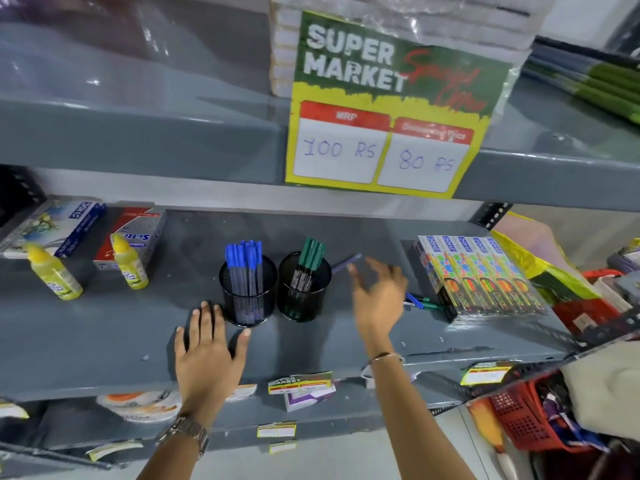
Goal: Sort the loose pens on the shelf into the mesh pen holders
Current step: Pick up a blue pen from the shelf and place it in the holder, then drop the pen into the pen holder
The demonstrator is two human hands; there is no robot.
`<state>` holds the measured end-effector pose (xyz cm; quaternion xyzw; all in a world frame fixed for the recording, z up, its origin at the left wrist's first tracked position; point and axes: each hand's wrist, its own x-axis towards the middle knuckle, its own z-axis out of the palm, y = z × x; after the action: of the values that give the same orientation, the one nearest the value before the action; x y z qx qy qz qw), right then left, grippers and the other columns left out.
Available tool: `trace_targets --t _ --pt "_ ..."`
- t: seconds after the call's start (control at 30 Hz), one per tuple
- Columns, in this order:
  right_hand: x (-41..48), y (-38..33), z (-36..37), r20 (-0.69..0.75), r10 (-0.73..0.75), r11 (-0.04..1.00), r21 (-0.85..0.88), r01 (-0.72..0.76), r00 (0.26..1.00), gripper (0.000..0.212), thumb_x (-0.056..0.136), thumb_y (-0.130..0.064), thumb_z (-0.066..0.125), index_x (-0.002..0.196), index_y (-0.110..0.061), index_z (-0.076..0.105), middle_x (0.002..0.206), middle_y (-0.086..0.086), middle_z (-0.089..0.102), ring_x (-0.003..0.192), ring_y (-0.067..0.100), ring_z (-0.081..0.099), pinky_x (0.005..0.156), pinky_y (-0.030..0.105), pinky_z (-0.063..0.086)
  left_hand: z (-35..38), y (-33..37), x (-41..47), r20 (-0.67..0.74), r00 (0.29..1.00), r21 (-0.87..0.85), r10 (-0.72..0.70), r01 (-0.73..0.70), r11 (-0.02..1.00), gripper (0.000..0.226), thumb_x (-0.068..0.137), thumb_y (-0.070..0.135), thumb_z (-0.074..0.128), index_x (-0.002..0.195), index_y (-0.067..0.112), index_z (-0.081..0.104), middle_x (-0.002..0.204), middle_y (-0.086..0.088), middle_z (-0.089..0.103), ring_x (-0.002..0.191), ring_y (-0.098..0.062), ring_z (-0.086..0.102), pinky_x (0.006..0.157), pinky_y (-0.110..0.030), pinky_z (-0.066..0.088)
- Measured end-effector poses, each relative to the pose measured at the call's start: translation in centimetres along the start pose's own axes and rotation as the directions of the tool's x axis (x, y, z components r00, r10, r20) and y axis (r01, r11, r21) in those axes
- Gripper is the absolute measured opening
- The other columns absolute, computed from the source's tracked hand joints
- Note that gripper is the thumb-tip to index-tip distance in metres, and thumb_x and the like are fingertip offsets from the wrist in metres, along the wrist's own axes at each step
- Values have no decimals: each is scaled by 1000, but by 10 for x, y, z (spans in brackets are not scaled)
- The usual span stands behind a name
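I see two yellow glue bottles [55,277] at my nine o'clock on the grey shelf [104,323], with flat boxes [128,237] behind them. My left hand [207,351] lies palm down on the shelf, fingers spread wide and holding nothing, its fingertips just beside the left mesh holder [247,294]. That holder stands upright and is packed with blue-capped pens [244,259]. Touching it or nearly so, at its three o'clock, stands the right mesh holder [303,289] with green-capped pens [311,252]. A blurred purple pen [346,263] slants in the air at that holder's one o'clock, just off my right hand's fingertips; whether they touch it I cannot tell. My right hand [379,296] hangs above the shelf, fingers loosely splayed. At its three o'clock, loose pens [420,303] lie against a row of coloured pencil boxes [485,275].
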<state>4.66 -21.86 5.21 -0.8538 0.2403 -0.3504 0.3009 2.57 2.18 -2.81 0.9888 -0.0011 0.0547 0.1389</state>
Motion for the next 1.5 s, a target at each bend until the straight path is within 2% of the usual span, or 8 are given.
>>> trace_targets --t 0.1,0.23,0.67,0.93,1.17,1.23,1.37,1.5 --pt "13 64 -23 -29 158 970 -183 -160 987 32 78 -28 74 102 -9 68 100 26 62 89 45 53 67 45 43 1 1 -1 0 1000 14 -4 4 1000 83 91 60 13 130 -4 50 138 -24 49 129 -37 43 105 -56 27" --pt "16 103 -36 54 296 908 -327 -263 954 33 85 -28 66 112 -8 63 113 24 57 102 44 48 80 48 41 2 3 -1 -6 1000 31 -2 3 1000 83 91 60 15 129 -5 50 137 -25 49 128 -38 44 105 -56 28" --pt "27 116 -32 72 248 914 -348 -209 966 23 85 -21 65 102 -5 67 97 24 63 93 43 51 75 49 41 3 3 0 1 1000 61 -13 13 998 86 90 62 12 130 -4 50 137 -24 49 129 -39 43 105 -57 27" --pt "26 87 -34 -112 115 982 -135 -130 987 13 81 -23 70 86 -11 70 87 19 67 82 40 53 63 43 44 3 4 0 -7 1000 39 -14 15 999 84 90 61 14 130 -4 50 137 -25 49 129 -38 43 106 -55 24" --pt "47 6 -55 -230 79 967 255 -18 970 21 79 -37 70 79 -16 67 78 10 67 78 30 56 64 36 43 0 5 0 25 1000 9 -18 18 1000 85 90 61 13 129 -4 51 137 -25 49 129 -39 42 105 -56 25" --pt "50 -28 -61 -204 90 903 430 6 975 17 77 -43 69 76 -27 64 75 3 66 75 25 58 66 40 48 -2 5 -1 28 999 3 -21 21 1000 85 90 61 12 129 -4 51 137 -24 49 129 -38 42 105 -56 26" --pt "43 -93 -59 -44 54 794 607 -16 998 17 76 -31 75 72 -31 58 76 -5 61 67 1 55 60 14 42 -2 4 0 23 1000 -14 -20 20 1000 82 90 61 18 133 -2 49 140 -22 47 131 -36 40 107 -53 24" --pt "15 -122 -28 204 -69 792 607 -71 977 20 76 -32 75 71 -37 56 75 -6 65 66 7 56 62 28 48 1 2 0 31 999 -8 -27 28 1000 83 88 63 17 141 3 38 150 -15 36 139 -30 29 113 -46 12"
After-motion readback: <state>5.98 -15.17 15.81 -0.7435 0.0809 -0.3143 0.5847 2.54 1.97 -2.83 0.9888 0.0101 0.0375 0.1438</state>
